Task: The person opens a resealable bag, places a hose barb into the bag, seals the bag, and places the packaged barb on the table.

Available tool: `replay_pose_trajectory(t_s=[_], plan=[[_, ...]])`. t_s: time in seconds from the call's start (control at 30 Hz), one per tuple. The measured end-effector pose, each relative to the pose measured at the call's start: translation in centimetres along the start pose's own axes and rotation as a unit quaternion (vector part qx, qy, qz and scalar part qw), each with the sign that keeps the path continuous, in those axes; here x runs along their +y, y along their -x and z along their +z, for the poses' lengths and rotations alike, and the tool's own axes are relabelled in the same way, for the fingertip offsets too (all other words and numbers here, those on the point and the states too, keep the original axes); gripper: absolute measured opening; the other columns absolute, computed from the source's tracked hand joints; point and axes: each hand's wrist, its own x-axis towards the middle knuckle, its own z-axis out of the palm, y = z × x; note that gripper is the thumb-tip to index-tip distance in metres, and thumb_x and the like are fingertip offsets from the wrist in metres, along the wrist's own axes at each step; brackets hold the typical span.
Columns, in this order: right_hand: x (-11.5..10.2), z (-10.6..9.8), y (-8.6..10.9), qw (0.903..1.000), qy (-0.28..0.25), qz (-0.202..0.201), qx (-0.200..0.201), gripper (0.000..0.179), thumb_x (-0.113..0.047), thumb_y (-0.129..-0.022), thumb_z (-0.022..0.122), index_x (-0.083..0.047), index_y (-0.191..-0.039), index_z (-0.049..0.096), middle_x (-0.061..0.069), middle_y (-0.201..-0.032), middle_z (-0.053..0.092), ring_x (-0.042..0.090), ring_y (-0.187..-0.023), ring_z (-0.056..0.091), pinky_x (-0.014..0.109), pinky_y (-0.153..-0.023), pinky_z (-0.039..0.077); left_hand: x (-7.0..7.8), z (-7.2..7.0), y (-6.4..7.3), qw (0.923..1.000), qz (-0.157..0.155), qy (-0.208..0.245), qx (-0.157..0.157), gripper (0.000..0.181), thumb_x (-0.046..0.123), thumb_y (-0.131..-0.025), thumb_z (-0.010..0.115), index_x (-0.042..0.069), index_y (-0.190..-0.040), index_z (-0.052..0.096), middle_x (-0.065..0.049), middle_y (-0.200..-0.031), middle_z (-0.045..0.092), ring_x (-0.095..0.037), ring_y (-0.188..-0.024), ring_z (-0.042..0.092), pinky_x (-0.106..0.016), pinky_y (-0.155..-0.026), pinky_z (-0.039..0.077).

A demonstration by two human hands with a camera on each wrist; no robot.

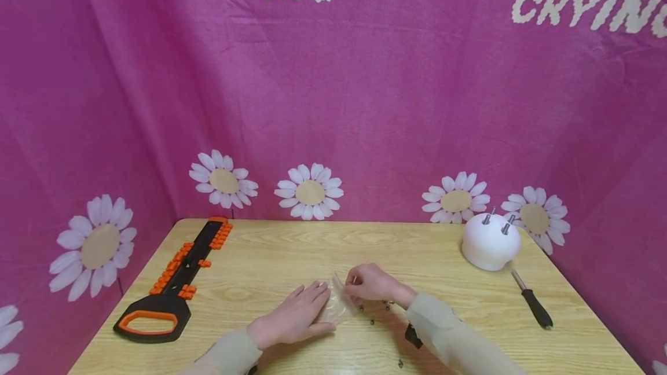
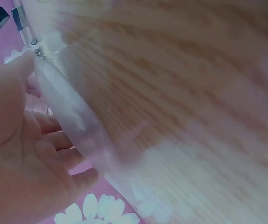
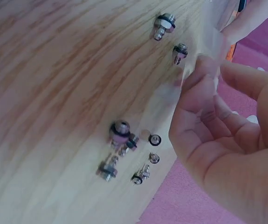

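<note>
A clear plastic bag (image 1: 339,305) lies on the table between both hands. My left hand (image 1: 297,317) rests on its left side with fingers stretched out. At the bag's upper right edge, my right hand (image 1: 372,282) pinches the film between thumb and curled fingers. The left wrist view shows the bag's film (image 2: 73,107) beside the left fingers. Several small metal fittings with dark rings lie loose below and right of the right hand; the right wrist view shows one fitting (image 3: 164,25) near the bag and another fitting (image 3: 120,133) in a cluster.
On the left lies a black and orange handled rack (image 1: 190,265) with orange clips. A white rounded object (image 1: 490,245) with metal posts stands at the back right, a black-handled screwdriver (image 1: 532,301) in front of it. Pink cloth (image 1: 365,103) hangs behind the wooden table (image 1: 260,259).
</note>
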Motion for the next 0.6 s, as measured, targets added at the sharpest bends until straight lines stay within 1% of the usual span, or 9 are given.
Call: replay_pose_trajectory(t_s=[0.07, 0.2, 0.37, 0.47, 0.6], plan=[[0.0, 0.1, 0.0, 1.0000, -0.004, 0.007, 0.001, 0.013, -0.013, -0.093, 0.067, -0.005, -0.083, 0.069, 0.005, -0.071, 0.071, 0.010, -0.060, 0.062, 0.020, -0.053, 0.049, 0.0, -0.1, 0.0, 1.0000, 0.007, -0.004, 0.001, 0.076, 0.054, -0.096, 0.055, -0.001, -0.147, 0.042, -0.017, -0.154, 0.043, -0.035, -0.144, 0.040, -0.054, -0.115, 0.035], [-0.2, 0.2, 0.2, 0.9993, -0.036, 0.013, -0.001, 0.013, -0.009, -0.093, 0.066, -0.002, -0.082, 0.068, 0.009, -0.071, 0.071, 0.014, -0.060, 0.065, 0.023, -0.054, 0.054, 0.0, -0.2, -0.1, 0.9998, 0.015, 0.008, 0.006, 0.075, 0.052, -0.096, 0.056, -0.003, -0.146, 0.043, -0.018, -0.154, 0.044, -0.036, -0.143, 0.041, -0.053, -0.115, 0.036], [-0.5, 0.5, 0.3, 0.9972, -0.073, 0.017, 0.000, 0.013, -0.008, -0.094, 0.064, -0.001, -0.084, 0.067, 0.010, -0.074, 0.071, 0.016, -0.063, 0.068, 0.027, -0.057, 0.058, -0.2, -0.3, -0.5, 0.9987, 0.030, 0.027, 0.031, 0.067, 0.043, -0.099, 0.056, -0.007, -0.143, 0.045, -0.024, -0.149, 0.046, -0.041, -0.138, 0.046, -0.051, -0.113, 0.040], [-0.6, 0.7, 0.4, 0.9965, -0.081, 0.018, 0.009, 0.012, -0.009, -0.094, 0.065, -0.001, -0.085, 0.068, 0.010, -0.077, 0.072, 0.016, -0.065, 0.068, 0.027, -0.059, 0.059, -0.4, -0.4, -0.8, 0.9975, 0.031, 0.046, 0.043, 0.062, 0.034, -0.098, 0.059, -0.009, -0.142, 0.045, -0.027, -0.147, 0.048, -0.042, -0.136, 0.047, -0.051, -0.112, 0.041], [-0.9, 0.9, 0.5, 0.9952, -0.094, 0.020, 0.022, 0.011, -0.008, -0.093, 0.065, 0.000, -0.086, 0.069, 0.013, -0.082, 0.073, 0.019, -0.068, 0.071, 0.028, -0.060, 0.059, -0.6, -0.3, -1.4, 0.9952, 0.031, 0.073, 0.058, 0.062, 0.026, -0.093, 0.067, -0.009, -0.140, 0.047, -0.028, -0.144, 0.050, -0.042, -0.135, 0.048, -0.052, -0.112, 0.041]])
